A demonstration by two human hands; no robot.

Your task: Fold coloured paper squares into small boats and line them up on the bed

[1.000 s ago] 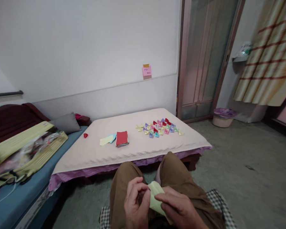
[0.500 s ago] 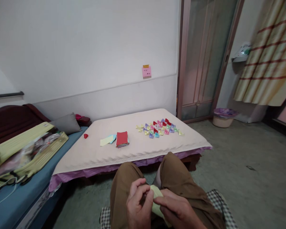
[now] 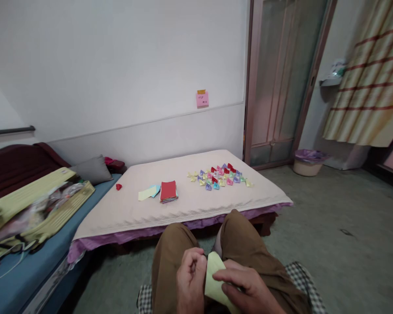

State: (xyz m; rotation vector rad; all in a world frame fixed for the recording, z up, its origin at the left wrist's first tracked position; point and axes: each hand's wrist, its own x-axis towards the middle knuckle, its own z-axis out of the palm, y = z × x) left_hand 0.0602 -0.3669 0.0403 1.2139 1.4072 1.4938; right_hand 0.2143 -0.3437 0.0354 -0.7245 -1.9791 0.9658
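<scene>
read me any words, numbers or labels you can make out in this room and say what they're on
pink sticky note on the wall: dark handwriting, too small to read.
yellow-green bag on the blue mattress: printed pattern, blurred, no legible text.
pale green paper: no writing shows.
Nothing can be quoted.

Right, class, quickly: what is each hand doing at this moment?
Left hand: fingers closed on the left edge of the light green paper.
Right hand: fingers closed on the same paper.
</scene>
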